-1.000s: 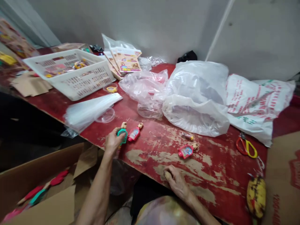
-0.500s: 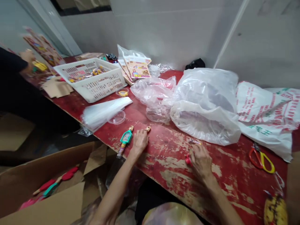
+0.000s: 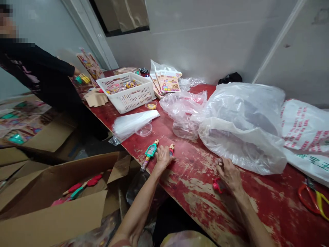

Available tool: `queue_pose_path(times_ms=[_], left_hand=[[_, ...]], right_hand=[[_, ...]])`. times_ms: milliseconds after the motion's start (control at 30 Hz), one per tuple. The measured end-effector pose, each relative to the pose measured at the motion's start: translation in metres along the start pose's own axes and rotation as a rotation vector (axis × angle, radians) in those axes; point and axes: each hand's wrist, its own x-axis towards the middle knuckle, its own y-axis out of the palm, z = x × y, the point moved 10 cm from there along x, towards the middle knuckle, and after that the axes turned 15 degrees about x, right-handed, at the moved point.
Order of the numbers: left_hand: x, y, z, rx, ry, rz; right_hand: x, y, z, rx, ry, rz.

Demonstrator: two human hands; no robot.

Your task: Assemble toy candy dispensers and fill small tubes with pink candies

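Observation:
On the red table, my left hand [image 3: 163,157] is closed around a small toy with a tan head and a red body [image 3: 171,149], partly hidden by the fingers. Just left of that hand lies a similar toy with a green frame and a clear tube full of coloured bits [image 3: 150,151]. Further right, my right hand [image 3: 230,174] is closed, with a small brownish thing at its fingertips that I cannot make out. A red plastic toy piece [image 3: 217,185] lies against the near side of this hand, partly covered by it.
Clear plastic sleeves [image 3: 133,123] and a round clear lid [image 3: 144,129] lie left of centre. Behind are a white basket [image 3: 136,99] and large plastic bags [image 3: 241,130]. Scissors [image 3: 312,197] lie right. An open carton [image 3: 64,216] stands below; a co-worker [image 3: 48,79] is at left.
The view has swung left, bringing more of the co-worker into sight. More of the red-bodied toy shows beside my left hand. The small tube ahead of my right hand is no longer visible.

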Motion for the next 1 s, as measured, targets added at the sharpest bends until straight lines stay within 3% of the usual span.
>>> queue_pose_path(times_ms=[67,167,200,267,367,567,767,1000], left_hand=[[-0.007,0.009,0.003,-0.189,-0.038,0.041],[-0.025,0.029,-0.008,-0.537,-0.075,0.145],[-0.034,0.036,-0.015,-0.655,-0.087,0.186],[-0.052,0.047,-0.03,-0.87,-0.119,0.254],[-0.077,0.056,-0.051,-1.089,-0.173,0.309],[-0.109,0.064,-0.077,-1.54,-0.315,0.336],[-0.123,0.061,-0.084,-1.621,-0.317,0.254],[-0.134,0.071,-0.086,-1.601,-0.286,0.296]], right_hand=[[-0.015,-0.001,0.009,0.334,0.084,0.019],[-0.043,0.02,0.026,1.206,0.293,0.097],[-0.051,0.026,0.033,1.385,0.332,0.112],[-0.063,0.035,0.042,1.51,0.374,0.123],[-0.075,0.039,0.046,1.422,0.382,0.143],[-0.083,0.019,0.057,1.067,0.232,0.055],[-0.082,0.01,0.068,0.869,0.042,-0.033],[-0.092,0.006,0.071,0.617,-0.223,-0.135]])
